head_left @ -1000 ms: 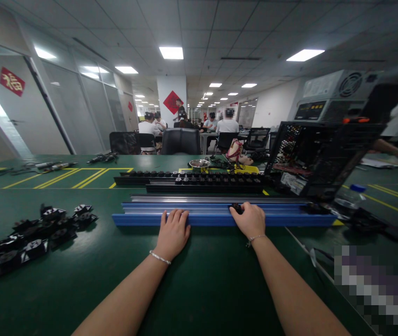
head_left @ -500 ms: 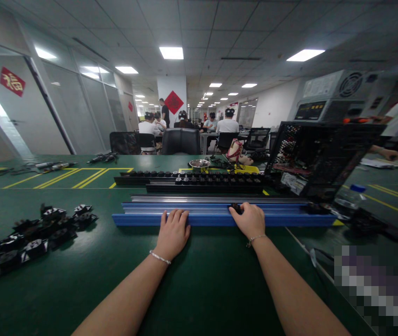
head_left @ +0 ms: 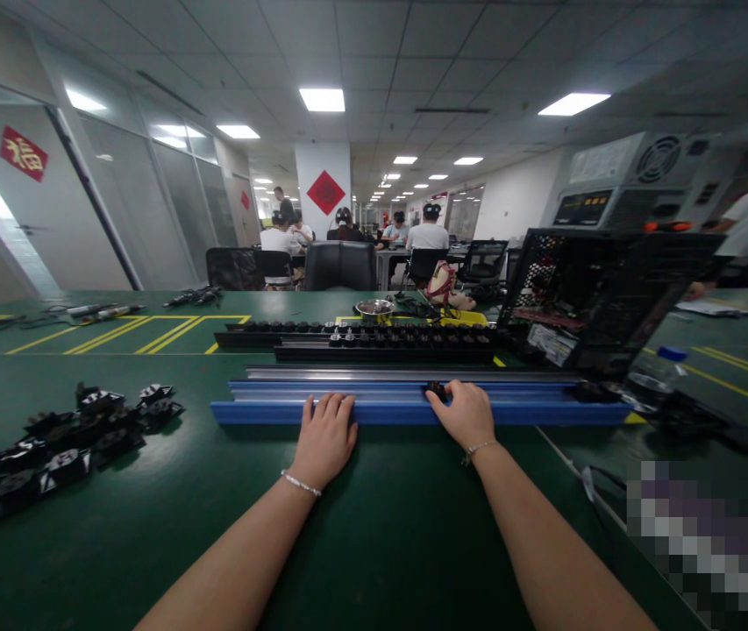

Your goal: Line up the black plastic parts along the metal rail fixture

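At frame centre, the right hand (head_left: pixel 466 414) pinches a small black part (head_left: pixel 436 388) on the blue rail (head_left: pixel 387 403), just past its fingertips. The left hand (head_left: pixel 324 436) lies flat and open, fingers resting on the rail's near edge.

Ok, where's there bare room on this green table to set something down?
Bare mat lies between your left hand and right hand, this side of the blue rail, and between the left hand and the pile of black parts. Crowded: the black trays behind the rail and the clutter by the computer case.
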Demonstrator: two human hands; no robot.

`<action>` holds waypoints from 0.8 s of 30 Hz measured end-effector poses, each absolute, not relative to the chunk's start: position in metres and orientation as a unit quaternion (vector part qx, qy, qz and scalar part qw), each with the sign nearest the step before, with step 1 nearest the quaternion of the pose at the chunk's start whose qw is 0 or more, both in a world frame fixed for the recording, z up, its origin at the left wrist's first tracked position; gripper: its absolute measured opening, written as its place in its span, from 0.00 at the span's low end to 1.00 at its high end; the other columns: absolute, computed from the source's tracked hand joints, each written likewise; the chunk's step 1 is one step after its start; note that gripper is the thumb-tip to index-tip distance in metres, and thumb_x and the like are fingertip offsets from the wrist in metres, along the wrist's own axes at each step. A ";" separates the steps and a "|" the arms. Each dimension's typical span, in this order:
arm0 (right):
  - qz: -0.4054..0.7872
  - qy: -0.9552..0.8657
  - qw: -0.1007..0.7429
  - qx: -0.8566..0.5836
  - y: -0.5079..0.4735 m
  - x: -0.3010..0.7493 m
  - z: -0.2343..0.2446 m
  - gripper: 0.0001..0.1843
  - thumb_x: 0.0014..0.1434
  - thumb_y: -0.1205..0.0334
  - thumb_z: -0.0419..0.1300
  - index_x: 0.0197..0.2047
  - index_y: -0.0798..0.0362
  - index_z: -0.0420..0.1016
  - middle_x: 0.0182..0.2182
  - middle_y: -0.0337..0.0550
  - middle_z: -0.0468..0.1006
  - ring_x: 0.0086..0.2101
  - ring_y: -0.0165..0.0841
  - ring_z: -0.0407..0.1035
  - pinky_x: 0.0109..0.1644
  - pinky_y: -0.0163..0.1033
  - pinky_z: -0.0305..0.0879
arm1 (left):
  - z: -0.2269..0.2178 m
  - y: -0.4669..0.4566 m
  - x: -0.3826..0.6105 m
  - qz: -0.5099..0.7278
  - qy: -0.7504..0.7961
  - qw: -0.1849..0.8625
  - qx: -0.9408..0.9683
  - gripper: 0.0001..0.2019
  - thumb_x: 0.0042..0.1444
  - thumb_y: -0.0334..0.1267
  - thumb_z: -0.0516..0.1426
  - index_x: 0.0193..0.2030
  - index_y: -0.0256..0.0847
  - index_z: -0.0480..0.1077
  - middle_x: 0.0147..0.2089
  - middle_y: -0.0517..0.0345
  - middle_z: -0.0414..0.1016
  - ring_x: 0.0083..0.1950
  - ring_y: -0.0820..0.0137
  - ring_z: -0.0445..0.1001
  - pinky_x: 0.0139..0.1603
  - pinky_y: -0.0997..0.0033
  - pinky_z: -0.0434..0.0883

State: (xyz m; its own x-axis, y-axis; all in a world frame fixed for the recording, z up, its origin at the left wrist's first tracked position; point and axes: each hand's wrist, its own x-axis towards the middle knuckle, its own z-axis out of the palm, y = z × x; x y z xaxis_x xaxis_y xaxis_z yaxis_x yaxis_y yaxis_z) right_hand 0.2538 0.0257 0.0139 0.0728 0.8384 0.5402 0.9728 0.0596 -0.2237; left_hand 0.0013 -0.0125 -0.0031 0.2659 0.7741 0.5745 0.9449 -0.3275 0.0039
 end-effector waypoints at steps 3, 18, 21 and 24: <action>-0.118 -0.670 0.282 -0.676 0.026 0.253 0.014 0.17 0.54 0.47 0.53 0.28 0.53 0.67 0.29 0.45 0.74 0.35 0.38 0.66 0.41 0.41 0.55 | -0.003 -0.013 0.001 -0.245 -0.553 0.172 -0.778 0.19 0.57 0.40 0.48 0.56 0.43 0.62 0.55 0.52 0.68 0.58 0.60 0.61 0.62 0.49 0.50; -0.104 -0.689 0.270 -0.664 0.025 0.252 0.015 0.16 0.55 0.49 0.52 0.30 0.53 0.69 0.30 0.46 0.74 0.36 0.37 0.66 0.42 0.40 0.55 | -0.003 -0.013 0.002 -0.252 -0.552 0.174 -0.776 0.19 0.56 0.39 0.50 0.55 0.44 0.62 0.54 0.52 0.68 0.57 0.60 0.62 0.62 0.49 0.50; -0.101 -0.696 0.270 -0.657 0.025 0.251 0.015 0.16 0.55 0.49 0.52 0.31 0.53 0.69 0.31 0.45 0.74 0.37 0.37 0.66 0.43 0.40 0.55 | -0.002 -0.013 0.002 -0.250 -0.552 0.174 -0.776 0.19 0.56 0.40 0.49 0.55 0.44 0.62 0.54 0.52 0.68 0.57 0.60 0.62 0.62 0.49 0.50; -0.101 -0.705 0.270 -0.648 0.025 0.249 0.015 0.15 0.55 0.50 0.52 0.31 0.53 0.70 0.31 0.45 0.74 0.37 0.37 0.66 0.43 0.40 0.54 | -0.002 -0.013 0.002 -0.249 -0.553 0.173 -0.776 0.19 0.56 0.40 0.49 0.55 0.44 0.62 0.54 0.51 0.68 0.57 0.60 0.62 0.62 0.49 0.50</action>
State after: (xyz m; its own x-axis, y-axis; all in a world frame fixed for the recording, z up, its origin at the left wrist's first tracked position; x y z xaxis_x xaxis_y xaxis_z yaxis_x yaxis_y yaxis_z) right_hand 0.2486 0.0251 0.0150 -0.0149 0.8591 0.5116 0.9682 0.1401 -0.2071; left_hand 0.0017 -0.0129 -0.0020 0.2652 0.7713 0.5785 0.9443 -0.3292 0.0061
